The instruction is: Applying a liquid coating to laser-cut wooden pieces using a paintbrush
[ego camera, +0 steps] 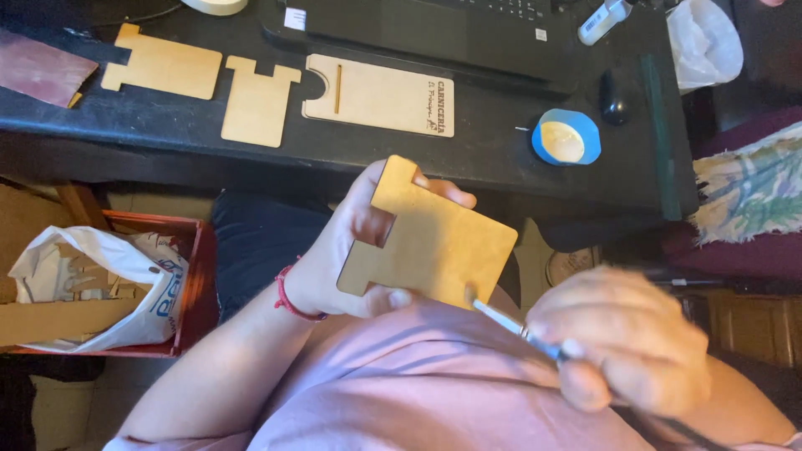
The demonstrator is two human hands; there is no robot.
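Observation:
My left hand (347,250) grips a flat, notched wooden cut-out (434,238) and holds it up over my lap. A red cord sits around that wrist. My right hand (626,334), blurred, is shut on a thin brush (510,321) with a metal ferrule. The brush tip touches the lower edge of the wooden piece. My pink shirt fills the bottom of the view.
On the black desk (501,163) lie three more wooden pieces: two notched ones (163,67) (257,102) and a slotted printed panel (380,93). A blue lid of pale glue (566,138), a laptop (434,29) and a mouse (614,98) are there too. A red crate with a plastic bag (100,284) stands at left.

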